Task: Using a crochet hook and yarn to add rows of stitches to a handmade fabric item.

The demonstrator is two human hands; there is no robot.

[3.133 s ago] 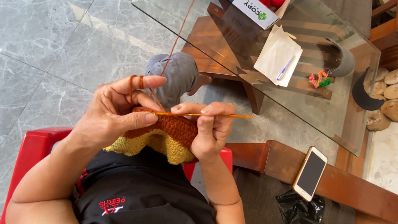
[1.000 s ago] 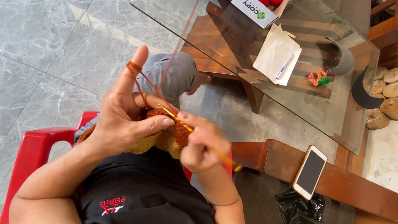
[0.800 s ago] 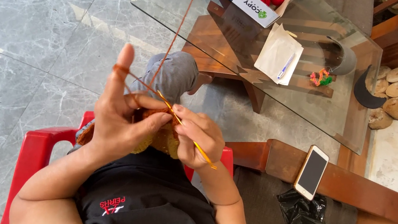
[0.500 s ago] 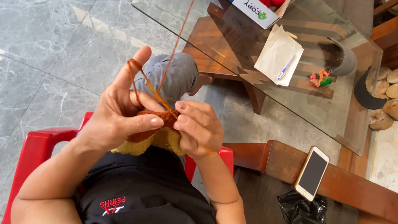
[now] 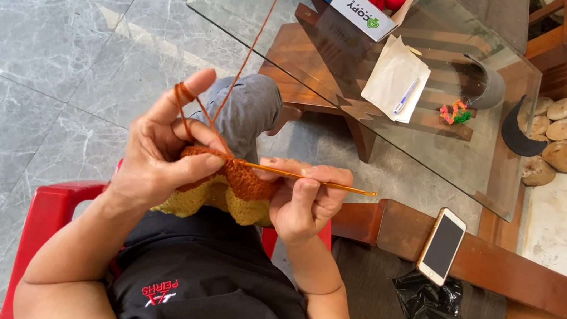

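Head | left hand (image 5: 161,159) pinching crochet piece (image 5: 236,190) | right hand (image 5: 304,198) gripping crochet hook (image 5: 317,180)

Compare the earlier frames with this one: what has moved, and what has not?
The right hand has swung the crochet hook from a downward slant back to level, tip in the orange-and-yellow crochet piece. The left hand still pinches the work, yarn over its raised finger. The phone and glass table are unchanged.

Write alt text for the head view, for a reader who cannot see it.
Seen from above, a seated person crochets: the right hand holds an orange hook and the left hand pinches an orange and yellow piece, yarn looped over its raised forefinger. Ahead stands a glass table; a phone lies on a wooden armrest.
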